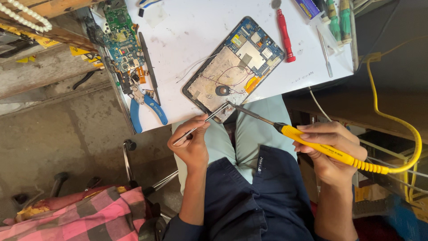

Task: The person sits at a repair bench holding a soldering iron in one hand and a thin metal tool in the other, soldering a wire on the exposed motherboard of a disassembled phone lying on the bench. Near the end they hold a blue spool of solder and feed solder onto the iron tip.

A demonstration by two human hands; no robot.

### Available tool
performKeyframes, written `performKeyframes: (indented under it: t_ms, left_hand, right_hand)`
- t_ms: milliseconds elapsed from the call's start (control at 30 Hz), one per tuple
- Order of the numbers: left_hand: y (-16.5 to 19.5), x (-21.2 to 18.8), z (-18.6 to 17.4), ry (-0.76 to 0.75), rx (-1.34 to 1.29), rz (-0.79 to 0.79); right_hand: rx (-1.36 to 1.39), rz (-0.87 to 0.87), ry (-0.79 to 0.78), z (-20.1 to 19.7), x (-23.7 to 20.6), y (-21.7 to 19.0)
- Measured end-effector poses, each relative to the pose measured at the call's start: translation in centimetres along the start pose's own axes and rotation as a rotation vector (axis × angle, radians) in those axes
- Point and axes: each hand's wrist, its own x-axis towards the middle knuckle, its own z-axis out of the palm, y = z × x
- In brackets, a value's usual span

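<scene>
- Tablet [234, 67], back cover off and circuit board and thin wires exposed, lies at a slant on the white bench [191, 27], its long axis running from upper right to lower left, with the lower corner reaching the bench's near edge.
- Left hand [191, 145] pinches slim metal tweezers [200, 124]; its grip is closed on them, and their tips point up-right to the tablet's lower edge.
- Right hand [330, 149] is wrapped firmly around a yellow soldering iron [312, 143], whose dark tip angles up-left and meets the tweezer tips at that same edge.
- Both tools converge from below; the left hand sits nearer the tablet than the right.
- Blue-handled pliers [149, 111], a loose green circuit board [121, 42] and a red screwdriver [284, 33] lie nearby.
</scene>
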Motion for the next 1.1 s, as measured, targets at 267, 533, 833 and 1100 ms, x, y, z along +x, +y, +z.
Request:
performKeyframes:
  t_ms: [267,533,833,1100]
  left_hand:
    - [-0.3,0.1,-0.1,0.008,0.027,-0.002]
    - [-0.2,0.2,-0.1,-0.004,0.028,0.013]
    - [-0.3,0.3,0.0,0.004,0.034,0.014]
    - [-0.3,0.2,-0.1,0.001,0.035,0.011]
  right_hand:
    - [-0.022,-0.010,-0.001,0.1,0.0,0.0]
    - [-0.058,-0.030,-0.010,0.0,0.1,-0.2]
    - [-0.073,-0.040,-0.028,0.0,0.3,-0.3]
    - [-0.125,-0.104,-0.081,-0.1,0.9,-0.9]
